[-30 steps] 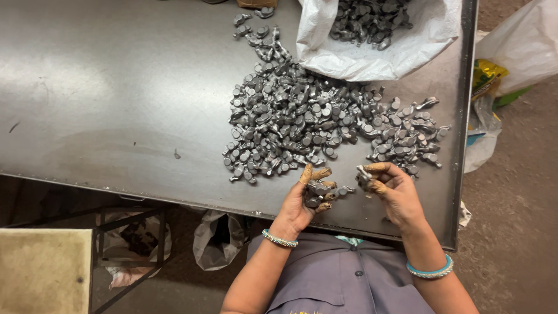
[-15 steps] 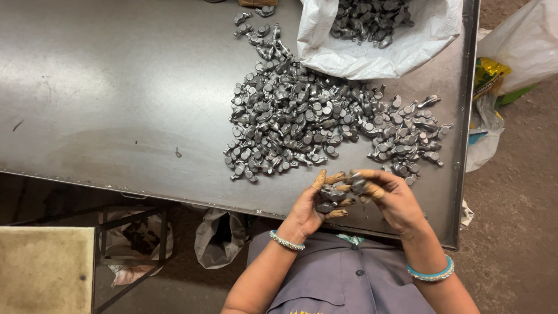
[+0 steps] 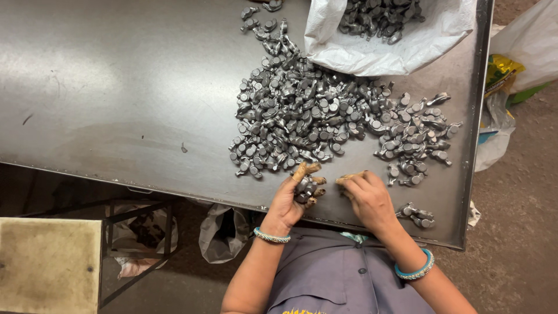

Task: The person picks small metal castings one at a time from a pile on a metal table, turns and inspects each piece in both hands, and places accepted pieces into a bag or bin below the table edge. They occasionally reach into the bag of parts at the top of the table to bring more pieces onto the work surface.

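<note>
Several small grey metal parts (image 3: 307, 189) sit bunched in my left hand (image 3: 289, 200), fingers curled shut round them at the near edge of the worktop (image 3: 116, 87). My right hand (image 3: 369, 197) is beside it, fingertips pinched together; what they grip I cannot tell. Parts look dense, rigid, smooth, likely slippery, so I'd pinch each across its narrow body. Big pile (image 3: 325, 116) lies just beyond; white bag (image 3: 372, 55) behind it.
</note>
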### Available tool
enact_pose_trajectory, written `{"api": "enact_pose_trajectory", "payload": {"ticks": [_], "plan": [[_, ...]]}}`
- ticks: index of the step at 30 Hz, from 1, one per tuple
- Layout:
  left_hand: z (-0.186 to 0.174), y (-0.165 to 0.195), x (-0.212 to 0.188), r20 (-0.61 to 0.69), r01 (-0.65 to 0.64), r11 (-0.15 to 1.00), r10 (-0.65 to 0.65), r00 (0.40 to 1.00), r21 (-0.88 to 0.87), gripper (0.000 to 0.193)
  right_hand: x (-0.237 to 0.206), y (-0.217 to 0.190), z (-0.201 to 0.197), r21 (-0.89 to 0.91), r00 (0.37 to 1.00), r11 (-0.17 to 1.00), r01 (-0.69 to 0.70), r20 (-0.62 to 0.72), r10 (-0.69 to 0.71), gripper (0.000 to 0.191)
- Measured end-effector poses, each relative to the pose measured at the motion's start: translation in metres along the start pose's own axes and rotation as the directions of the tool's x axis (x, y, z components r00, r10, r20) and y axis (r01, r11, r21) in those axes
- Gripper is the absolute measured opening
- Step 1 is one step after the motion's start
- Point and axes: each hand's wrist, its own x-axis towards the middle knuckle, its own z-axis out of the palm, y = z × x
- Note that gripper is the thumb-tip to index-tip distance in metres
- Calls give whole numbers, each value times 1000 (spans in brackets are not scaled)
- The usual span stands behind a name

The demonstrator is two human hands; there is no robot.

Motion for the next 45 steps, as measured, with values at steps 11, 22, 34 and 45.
{"api": "enact_pose_trajectory", "payload": {"ticks": [11, 22, 34, 45], "plan": [[20, -14, 5, 67, 108, 991, -114, 991, 77, 42, -16, 60, -13, 907, 719, -107, -407, 391, 574, 30], [164, 59, 88, 288, -215, 956, 266, 920, -198, 47, 90, 84, -86, 863, 819, 396, -315, 35, 573, 20], [105, 95, 59, 515, -709, 307, 517, 684, 634, 41, 84, 35, -13, 27, 979, 980, -197, 57, 195, 51], [-28, 97, -60, -32, 114, -57, 750, 660, 992, 112, 59, 21, 6, -106, 994, 990, -89, 47, 95, 34]]}}
